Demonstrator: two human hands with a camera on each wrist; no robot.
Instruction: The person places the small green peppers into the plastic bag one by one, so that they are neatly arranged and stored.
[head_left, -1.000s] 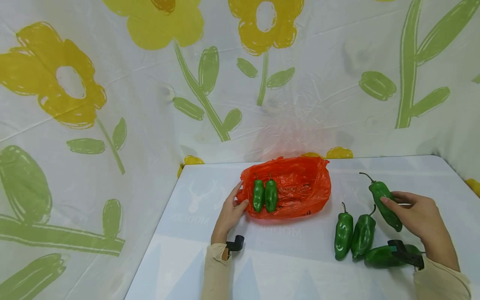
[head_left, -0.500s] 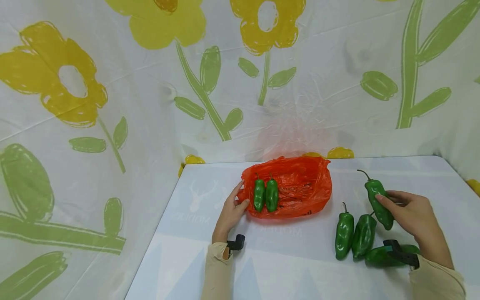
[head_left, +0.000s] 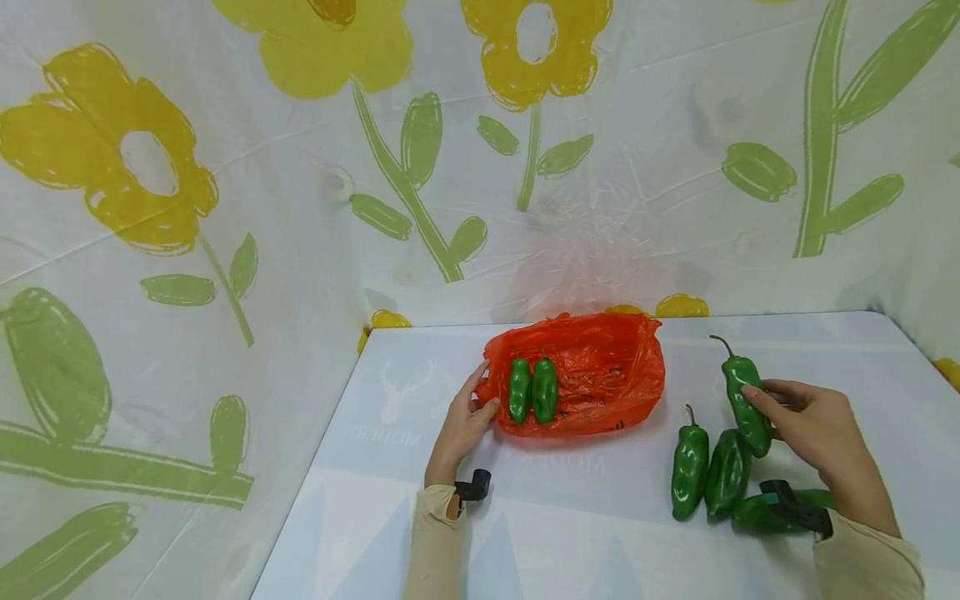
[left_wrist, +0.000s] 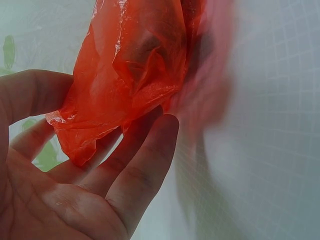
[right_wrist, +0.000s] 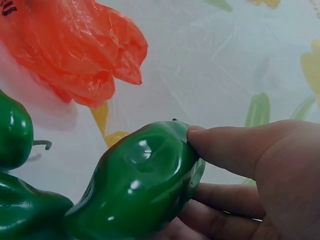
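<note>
While the tabletop supports the gaping red bag, its thin wall could slump should the left hand, pinching the left edge, slacken; the right hand grips a glossy pepper, which might slip, knocking the loose peppers near it.

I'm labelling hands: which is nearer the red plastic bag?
Left hand, holding the red plastic bag at its left edge. The right hand, holding a green pepper, is apart, to its right.

The peppers are deep green, the bag near the table's far edge red (black-printed), the white backdrop yellow-flowered.
</note>
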